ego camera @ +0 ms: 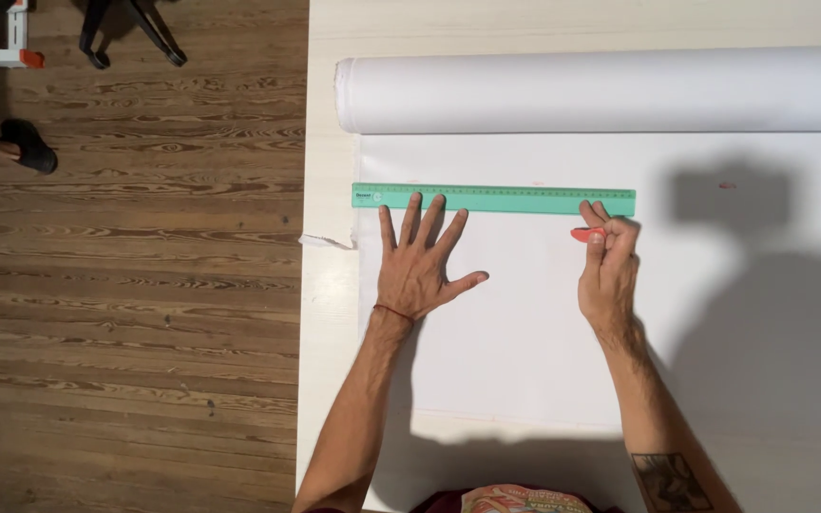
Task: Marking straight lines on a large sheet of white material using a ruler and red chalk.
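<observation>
The left hand (420, 271) lies flat, fingers spread, on the white cloth (525, 332), touching the green ruler (493, 199). The right hand (608, 271) pinches red chalk (585, 234) beside it

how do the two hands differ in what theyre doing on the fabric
The left hand lies flat with fingers spread, fingertips at the green ruler; the right hand is curled, pinching a small red marker piece. The left hand holds nothing; the right grips its piece at the ruler's lower edge near the right end. The left sits nearer the ruler's left half. Both rest on the white fabric.
</observation>
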